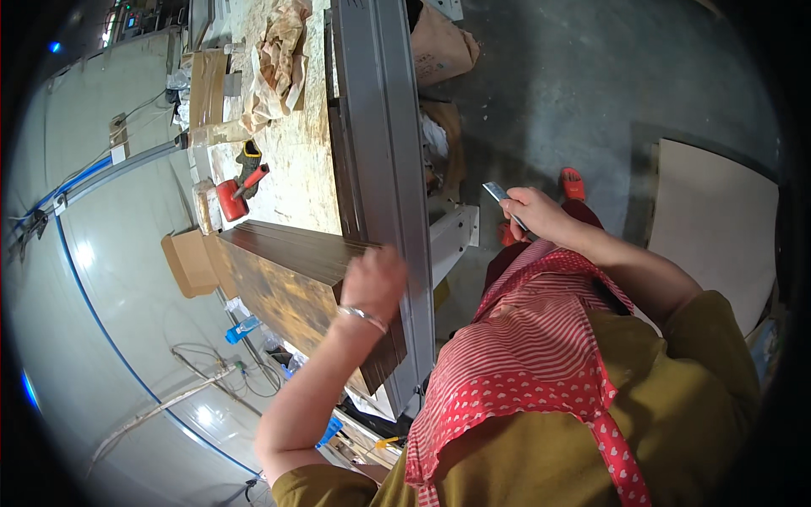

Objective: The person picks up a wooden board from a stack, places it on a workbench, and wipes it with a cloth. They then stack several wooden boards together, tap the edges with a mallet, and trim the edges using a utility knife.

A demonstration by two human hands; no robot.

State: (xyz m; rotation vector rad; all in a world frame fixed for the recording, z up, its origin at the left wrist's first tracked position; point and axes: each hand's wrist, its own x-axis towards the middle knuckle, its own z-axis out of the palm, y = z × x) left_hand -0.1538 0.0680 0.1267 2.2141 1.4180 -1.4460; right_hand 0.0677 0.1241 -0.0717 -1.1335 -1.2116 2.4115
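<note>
A stained, pale worktop [300,169] is stretching away beyond the left hand [374,277], with crumpled brown paper [279,59] lying farthest out. A red tool [236,198] and a dark glove with a yellow cuff [249,158] are lying nearer, beyond the left fingers and to their left. A stack of dark boards [287,287] is sitting right at those fingers, its mottled broad face reaching out to their left. The left fingers are blurring at its edge, so I cannot tell whether they are open or gripping. An open cardboard box [187,264] is standing farther left, before a pale wall [110,253].

A grey metal rail [384,127] is running along the worktop's right edge, passing just right of the left fingers and separating them from the right hand [536,211]. The right fingers are closing around a flat metal blade tool [495,191], its tip pointing toward the rail. Grey floor [583,93] is spreading beyond these fingers, while a pale panel [714,228] is bounding it well to their right.
</note>
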